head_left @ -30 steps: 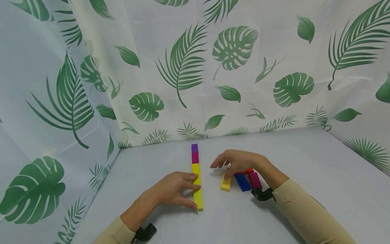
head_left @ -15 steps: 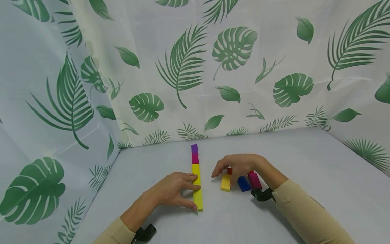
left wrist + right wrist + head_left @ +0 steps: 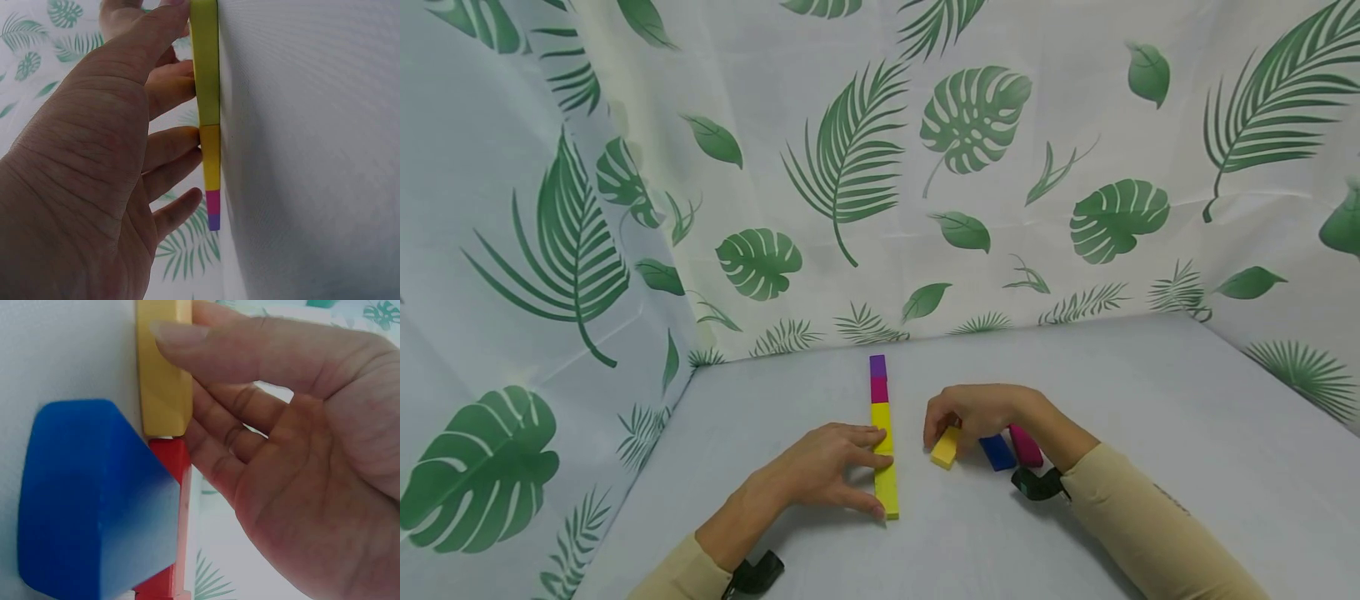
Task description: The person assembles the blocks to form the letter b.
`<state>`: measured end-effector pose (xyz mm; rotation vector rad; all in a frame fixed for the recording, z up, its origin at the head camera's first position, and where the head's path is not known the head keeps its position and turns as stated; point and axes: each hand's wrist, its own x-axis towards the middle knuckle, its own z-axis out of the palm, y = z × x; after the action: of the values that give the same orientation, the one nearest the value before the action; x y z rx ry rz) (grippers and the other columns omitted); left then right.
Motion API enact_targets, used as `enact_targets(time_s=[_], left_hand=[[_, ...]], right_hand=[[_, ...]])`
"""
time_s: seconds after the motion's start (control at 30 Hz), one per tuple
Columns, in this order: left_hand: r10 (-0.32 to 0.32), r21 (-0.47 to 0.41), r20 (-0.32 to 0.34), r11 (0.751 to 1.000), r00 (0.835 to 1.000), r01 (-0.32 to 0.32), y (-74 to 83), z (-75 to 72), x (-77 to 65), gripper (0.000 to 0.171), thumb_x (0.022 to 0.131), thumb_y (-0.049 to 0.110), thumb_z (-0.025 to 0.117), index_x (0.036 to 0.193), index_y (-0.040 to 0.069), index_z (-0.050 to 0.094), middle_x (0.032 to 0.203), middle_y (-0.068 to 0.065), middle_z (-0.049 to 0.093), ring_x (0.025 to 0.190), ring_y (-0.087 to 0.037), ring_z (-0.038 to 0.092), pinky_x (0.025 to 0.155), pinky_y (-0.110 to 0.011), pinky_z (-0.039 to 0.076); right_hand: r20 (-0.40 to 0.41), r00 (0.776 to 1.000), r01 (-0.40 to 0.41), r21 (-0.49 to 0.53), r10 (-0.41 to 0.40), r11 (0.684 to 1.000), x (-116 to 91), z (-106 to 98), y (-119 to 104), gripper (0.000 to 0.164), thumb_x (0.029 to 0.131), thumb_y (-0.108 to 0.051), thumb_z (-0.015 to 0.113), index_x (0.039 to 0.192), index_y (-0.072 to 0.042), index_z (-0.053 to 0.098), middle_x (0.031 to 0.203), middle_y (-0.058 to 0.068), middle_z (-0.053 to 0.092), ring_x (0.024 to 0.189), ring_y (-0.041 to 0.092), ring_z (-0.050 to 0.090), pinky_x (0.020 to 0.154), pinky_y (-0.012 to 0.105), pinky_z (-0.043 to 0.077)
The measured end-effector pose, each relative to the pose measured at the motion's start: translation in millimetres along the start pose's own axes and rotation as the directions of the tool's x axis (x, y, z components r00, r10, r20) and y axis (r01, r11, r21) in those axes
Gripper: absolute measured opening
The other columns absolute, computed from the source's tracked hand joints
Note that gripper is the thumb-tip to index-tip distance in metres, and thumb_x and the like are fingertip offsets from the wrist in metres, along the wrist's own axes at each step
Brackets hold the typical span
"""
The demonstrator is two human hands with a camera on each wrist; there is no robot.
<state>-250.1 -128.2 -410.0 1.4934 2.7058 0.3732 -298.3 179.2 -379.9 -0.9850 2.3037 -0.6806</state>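
A straight row of blocks stretches away across the table in the head view: two yellow blocks (image 3: pixel 887 492), then a magenta block (image 3: pixel 879 390) and a purple block (image 3: pixel 877 367) at the far end. My left hand (image 3: pixel 816 468) rests against the yellow part with fingers spread, thumb near the close end. To the right, my right hand (image 3: pixel 979 408) pinches a separate yellow block (image 3: pixel 165 375) between thumb and fingers. Beside that hand lie a blue block (image 3: pixel 997 452) and another magenta block (image 3: pixel 1026 446). A red block (image 3: pixel 172 456) shows in the right wrist view, hidden by the hand from above.
The white tabletop (image 3: pixel 1000 542) meets a leaf-printed cloth (image 3: pixel 865 167) at the back and on both sides. Dark wrist-worn devices sit at both cuffs, the right one (image 3: pixel 1037 483) close to the loose magenta block.
My right hand has lowered and its fingers have closed on the loose yellow block, which has turned and shifted slightly left. The left hand and the row stay put.
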Motion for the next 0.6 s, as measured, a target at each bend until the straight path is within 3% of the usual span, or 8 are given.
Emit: enact_targets(time_s=[0.17, 0.4, 0.6], left_hand=[[-0.005, -0.003, 0.005, 1.0, 1.0, 0.005, -1.0, 0.4, -0.4, 0.074, 0.081, 0.078, 0.069, 0.138, 0.031, 0.069, 0.154, 0.0, 0.057, 0.146, -0.015, 0.05, 0.12, -0.047, 0.044], [-0.002, -0.01, -0.006, 1.0, 1.0, 0.001, -0.7, -0.2, -0.3, 0.073, 0.08, 0.076, 0.071, 0.137, 0.03, 0.07, 0.154, 0.0, 0.057, 0.147, -0.015, 0.05, 0.12, -0.046, 0.043], [0.003, -0.009, -0.005, 1.0, 1.0, -0.003, -0.5, 0.3, -0.3, 0.073, 0.08, 0.076, 0.071, 0.137, 0.03, 0.07, 0.154, 0.0, 0.057, 0.147, -0.016, 0.05, 0.12, -0.046, 0.044]], right_hand=[[-0.04, 0.999, -0.007, -0.017, 0.007, 1.0, 2.1, 0.9, -0.9, 0.038, 0.086, 0.003, 0.08, 0.104, -0.03, 0.079, 0.106, -0.012, 0.07, 0.105, 0.015, 0.062, 0.104, 0.038, 0.054], [-0.086, 0.996, 0.029, -0.045, -0.033, 0.999, 1.1, 0.3, 0.9, 0.042, 0.087, 0.008, 0.075, 0.116, -0.022, 0.079, 0.112, -0.008, 0.073, 0.108, 0.016, 0.064, 0.106, 0.043, 0.055], [-0.141, 0.99, 0.016, -0.068, -0.026, 0.998, 5.2, 2.1, 6.7, 0.045, 0.089, 0.007, 0.073, 0.121, -0.023, 0.078, 0.116, -0.009, 0.073, 0.11, 0.015, 0.064, 0.106, 0.042, 0.055]])
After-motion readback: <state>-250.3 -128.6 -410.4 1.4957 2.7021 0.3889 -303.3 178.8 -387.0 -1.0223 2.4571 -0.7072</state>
